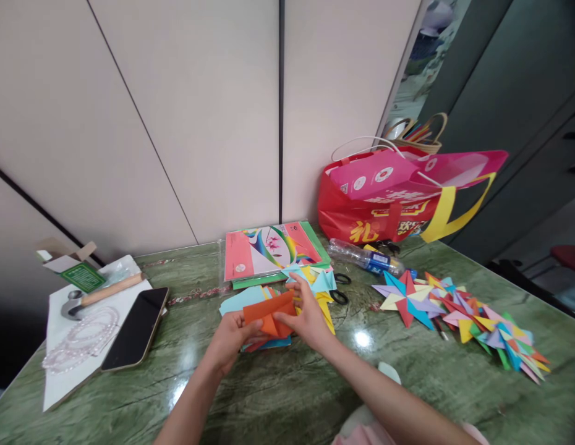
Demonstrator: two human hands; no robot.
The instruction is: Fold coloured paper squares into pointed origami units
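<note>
An orange folded paper (269, 311) is held up between my two hands, over a loose pile of coloured papers. My left hand (232, 337) pinches its left end, thumb across the front. At the other end my right hand (308, 315) grips it with the thumb in front and the fingers raised behind. Under and behind it lie light blue paper (241, 299) and other sheets. Folded pieces in light blue (323, 281) and yellow (325, 309) rest just beyond my right hand. Black scissor handles (340, 297) stick out beside them.
A pack of coloured paper (250, 254) lies by the wall. Right of it are a plastic bottle (362, 256), a red bag (347, 216) and finished paper stars (405, 298). To the left, a phone (136, 329), a hammer (109, 290), beads (83, 340) and a small box (83, 277).
</note>
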